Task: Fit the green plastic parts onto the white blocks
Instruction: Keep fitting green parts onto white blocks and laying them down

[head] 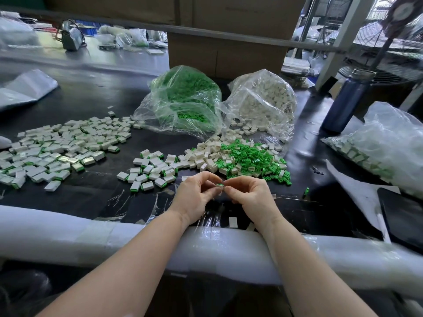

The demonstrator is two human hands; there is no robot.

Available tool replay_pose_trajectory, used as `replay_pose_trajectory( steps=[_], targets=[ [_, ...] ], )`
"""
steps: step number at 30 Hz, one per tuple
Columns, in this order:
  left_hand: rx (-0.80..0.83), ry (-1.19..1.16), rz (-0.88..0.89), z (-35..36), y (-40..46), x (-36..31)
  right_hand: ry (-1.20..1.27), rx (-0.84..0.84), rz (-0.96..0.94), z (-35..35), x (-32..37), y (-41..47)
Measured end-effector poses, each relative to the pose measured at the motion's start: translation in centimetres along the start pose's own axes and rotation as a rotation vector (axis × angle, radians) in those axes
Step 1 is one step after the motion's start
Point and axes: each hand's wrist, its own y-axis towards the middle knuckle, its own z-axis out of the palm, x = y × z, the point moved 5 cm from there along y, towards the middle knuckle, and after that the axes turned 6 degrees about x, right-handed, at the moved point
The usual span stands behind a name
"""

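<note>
My left hand [196, 195] and my right hand [249, 193] meet near the table's front edge and together pinch one small white block with a green part [220, 185] between their fingertips. Just beyond them lies a loose heap of green plastic parts [254, 160] mixed with empty white blocks [206, 154]. Fitted white blocks with green edges [148, 172] lie left of the hands, and a wide spread of them [61, 147] covers the table's left side.
A clear bag of green parts [183, 99] and a clear bag of white blocks [263, 101] stand at the back. A blue bottle [348, 101], another bag [384, 147] and a dark phone [402, 216] lie to the right. White foam padding [91, 236] lines the table edge.
</note>
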Motion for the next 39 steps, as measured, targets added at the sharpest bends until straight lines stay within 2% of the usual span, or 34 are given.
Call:
replay_pose_trajectory(
  steps=[5,9,12,15,24,31,39],
  targets=[
    [-0.012,-0.063,-0.019,0.0,0.0,0.2,-0.06,0.015,-0.022,0.3,0.1,0.0],
    [-0.02,-0.024,0.001,-0.1,0.1,0.1,-0.119,-0.019,-0.045,0.3,0.1,0.0],
    [-0.01,-0.009,0.001,0.1,0.1,-0.1,-0.221,-0.199,-0.063,-0.8,0.1,0.1],
    [0.025,0.065,-0.007,0.4,0.0,-0.2,-0.37,-0.335,0.018,-2.1,-0.4,0.1],
    [0.161,0.301,0.033,1.2,-0.2,-0.6,-0.577,-0.316,0.099,-1.9,-0.9,0.6],
    [0.063,0.279,0.024,0.9,-0.1,-0.7,-0.753,-0.228,0.192,-1.3,-1.4,1.1],
    [-0.185,0.407,-0.07,-0.6,0.1,0.0,-0.763,-0.205,0.2,-1.3,-1.5,1.0]
  ],
)
